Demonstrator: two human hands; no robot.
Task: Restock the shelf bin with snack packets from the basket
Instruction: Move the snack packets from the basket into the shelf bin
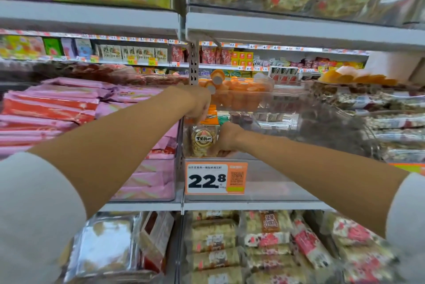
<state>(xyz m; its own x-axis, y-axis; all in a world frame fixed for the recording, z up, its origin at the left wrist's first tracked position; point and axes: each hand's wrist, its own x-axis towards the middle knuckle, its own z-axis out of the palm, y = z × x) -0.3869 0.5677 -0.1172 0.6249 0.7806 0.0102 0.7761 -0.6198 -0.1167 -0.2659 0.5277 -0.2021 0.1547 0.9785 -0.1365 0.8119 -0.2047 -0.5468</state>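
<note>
Pink glossy packs [57,104] lie flat in the tray on the left. Our left hand [199,104] reaches over the rim and pinches the orange top of the snack packet [203,141], which stands upright in the front left corner of the clear plastic bin [276,182]. Our right hand [226,138] curls round its lower right edge. We should keep it upright, round label outward, snug against the wall. Its crinkly film over lumpy contents probably dents easily.
</note>
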